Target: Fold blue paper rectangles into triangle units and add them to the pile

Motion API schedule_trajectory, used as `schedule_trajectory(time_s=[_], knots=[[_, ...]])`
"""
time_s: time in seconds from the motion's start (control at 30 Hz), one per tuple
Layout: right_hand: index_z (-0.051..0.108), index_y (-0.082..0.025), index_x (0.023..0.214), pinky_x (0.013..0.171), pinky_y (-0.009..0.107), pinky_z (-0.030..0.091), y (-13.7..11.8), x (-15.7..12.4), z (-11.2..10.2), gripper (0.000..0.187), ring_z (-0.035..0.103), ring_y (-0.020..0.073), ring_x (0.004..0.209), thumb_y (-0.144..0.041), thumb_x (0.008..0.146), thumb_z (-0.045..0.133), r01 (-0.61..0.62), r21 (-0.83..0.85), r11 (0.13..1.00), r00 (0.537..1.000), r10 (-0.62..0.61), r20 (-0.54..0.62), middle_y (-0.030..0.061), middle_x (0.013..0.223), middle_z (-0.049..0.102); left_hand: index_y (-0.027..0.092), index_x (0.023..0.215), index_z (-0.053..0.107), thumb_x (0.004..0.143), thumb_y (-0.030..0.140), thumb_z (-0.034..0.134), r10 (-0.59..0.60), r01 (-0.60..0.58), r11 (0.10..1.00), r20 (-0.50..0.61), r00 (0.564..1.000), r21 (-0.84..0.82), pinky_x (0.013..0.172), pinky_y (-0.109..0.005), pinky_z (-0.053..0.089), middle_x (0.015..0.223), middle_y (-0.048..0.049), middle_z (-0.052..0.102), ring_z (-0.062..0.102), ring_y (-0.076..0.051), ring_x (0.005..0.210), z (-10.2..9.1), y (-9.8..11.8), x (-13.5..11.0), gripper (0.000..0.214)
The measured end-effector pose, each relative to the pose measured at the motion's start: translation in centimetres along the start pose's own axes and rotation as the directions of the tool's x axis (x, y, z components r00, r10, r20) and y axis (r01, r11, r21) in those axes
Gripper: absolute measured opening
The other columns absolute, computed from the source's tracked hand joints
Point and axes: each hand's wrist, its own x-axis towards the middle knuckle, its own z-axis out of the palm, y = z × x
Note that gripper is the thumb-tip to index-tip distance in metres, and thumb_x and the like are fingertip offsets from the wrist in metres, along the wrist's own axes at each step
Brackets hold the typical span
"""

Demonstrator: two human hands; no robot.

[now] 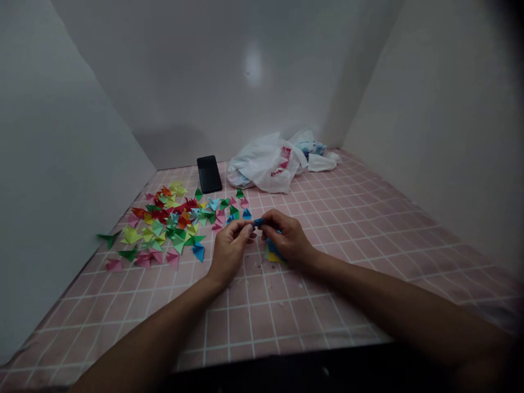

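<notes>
A small folded piece of blue paper point(258, 222) is pinched between my two hands, above the checked cloth. My left hand point(231, 243) is closed on its left end, thumb and fingertips together. At its right end, my right hand point(287, 236) grips it the same way. Much of the piece is hidden by my fingers, so its exact folded shape does not show. Beneath my right hand lie yellow and blue paper sheets point(275, 255), partly covered by the palm. Left of my hands, many folded paper cranes point(176, 232) in several colours lie scattered; a blue crane point(198, 251) is among the nearest.
A black phone point(209, 174) leans at the back, behind the cranes. White plastic bags point(266, 164) lie crumpled against the back wall. The pink checked cloth point(254, 316) covers the surface, with walls on the left, right and back. Small specks dot the cloth near my hands.
</notes>
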Motion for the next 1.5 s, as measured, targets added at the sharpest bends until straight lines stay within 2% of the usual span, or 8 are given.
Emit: schedule_trajectory(time_s=[0.17,0.27,0.5,0.8,1.23,1.5], knots=[[0.060,-0.020,0.085,0.068,0.028,0.044,0.0,0.0,-0.1,0.009,0.058,0.0150,0.071,-0.014,0.090,0.054,0.125,-0.157,0.980,0.992,-0.127,-0.003,0.0009,0.078,0.063,0.016,0.092,0.073,0.080,0.043,0.073,-0.044,0.044,0.998,0.002,0.999,-0.042,0.069,-0.028,0.053,0.080,-0.0026,0.069,0.064,-0.016,0.073,0.0,-0.2,0.1,0.030],[0.059,-0.020,0.086,0.071,0.029,0.044,0.1,0.0,-0.2,0.011,0.058,0.0164,0.075,-0.015,0.092,0.052,0.207,-0.197,0.958,0.978,-0.208,0.018,0.0030,0.082,0.064,0.016,0.088,0.072,0.076,0.046,0.076,-0.086,0.086,0.992,-0.005,0.996,-0.092,0.068,-0.027,0.052,0.079,-0.0014,0.066,0.061,-0.015,0.074,0.0,-0.2,0.2,0.033],[0.058,-0.021,0.086,0.073,0.030,0.045,0.2,0.1,-0.3,0.013,0.059,0.0176,0.078,-0.013,0.092,0.050,0.250,-0.221,0.943,0.968,-0.246,0.045,0.0040,0.084,0.064,0.017,0.080,0.069,0.068,0.048,0.082,-0.196,0.192,0.947,0.012,0.981,-0.255,0.070,-0.025,0.049,0.081,-0.0003,0.065,0.058,-0.012,0.074,0.5,0.3,-0.1,0.036],[0.059,-0.021,0.086,0.072,0.029,0.045,0.3,0.1,-0.2,0.010,0.058,0.0167,0.075,-0.015,0.091,0.052,0.192,-0.222,0.956,0.981,-0.190,0.031,0.0031,0.084,0.065,0.016,0.078,0.067,0.063,0.039,0.087,-0.220,0.229,0.922,0.066,0.973,-0.311,0.076,-0.026,0.048,0.081,0.0007,0.063,0.058,-0.012,0.076,0.6,0.6,-0.2,0.034],[0.060,-0.020,0.086,0.072,0.029,0.046,0.1,0.0,-0.2,0.008,0.060,0.0165,0.076,-0.015,0.090,0.055,0.154,-0.174,0.973,0.988,-0.149,0.042,0.0033,0.084,0.066,0.017,0.077,0.066,0.066,0.038,0.082,-0.217,0.223,0.924,0.053,0.975,-0.310,0.076,-0.028,0.051,0.080,0.0010,0.063,0.061,-0.014,0.077,0.6,0.9,0.0,0.029],[0.058,-0.020,0.084,0.064,0.026,0.044,-0.4,0.2,-0.4,0.006,0.056,0.0132,0.065,-0.017,0.088,0.054,-0.008,-0.008,1.000,0.998,0.008,0.069,-0.0006,0.076,0.060,0.016,0.080,0.067,0.064,0.032,0.082,-0.211,0.213,0.928,0.042,0.977,-0.306,0.073,-0.026,0.050,0.081,0.0002,0.066,0.063,-0.013,0.075,0.3,0.3,0.3,0.027]])
